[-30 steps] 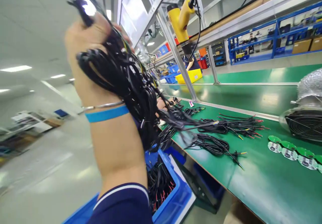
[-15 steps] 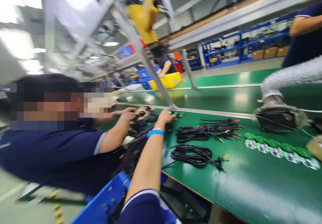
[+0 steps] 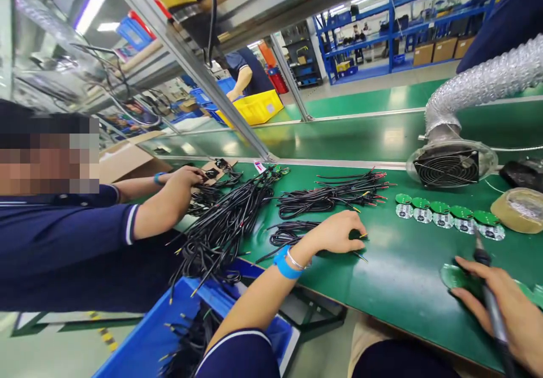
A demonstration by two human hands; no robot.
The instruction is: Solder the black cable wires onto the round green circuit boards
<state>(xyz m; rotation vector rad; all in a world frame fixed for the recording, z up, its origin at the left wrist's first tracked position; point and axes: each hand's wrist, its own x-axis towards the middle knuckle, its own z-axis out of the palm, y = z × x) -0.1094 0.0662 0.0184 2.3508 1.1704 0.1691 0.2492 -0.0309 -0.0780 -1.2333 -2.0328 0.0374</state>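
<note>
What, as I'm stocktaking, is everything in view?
Workbench: one, green, centre
Totes: several, blue, lower left and background
Cables: many, black, on workbench and in near tote
Fan: one, black, right
Duct: one, silver, above fan
Round circuit boards: at least ten, green and white, right
Tape roll: one, tan, far right
Soldering iron: one, grey, lower right
Bin: one, yellow, background
Coworkers: at least two, navy, left and background
Left hand: one, bare, at cables
Right hand: one, bare, holding iron
</note>
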